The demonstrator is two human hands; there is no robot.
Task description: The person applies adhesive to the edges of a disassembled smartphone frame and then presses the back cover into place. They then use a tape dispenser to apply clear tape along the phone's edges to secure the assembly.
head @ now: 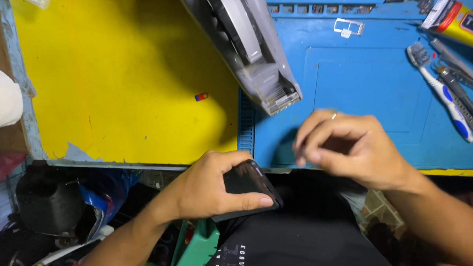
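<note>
Black phone (250, 189) sitting in the left hand (212, 188), below the blue mat (368, 80).

Thumb and fingers are wrapping the phone's edges, holding it tilted off the surface's near edge, over the person's lap. Over the mat's near edge, the right hand (349, 147) is hovering with fingertips pinched narrow; whether they are holding anything cannot be told. Along the mat's right side a toothbrush (441, 92) and a yellow glue tube (463, 23) are lying.

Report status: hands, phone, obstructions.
Left hand grips black phone at bench edge. Right hand curled over blue mat. Grey tool close above.
</note>
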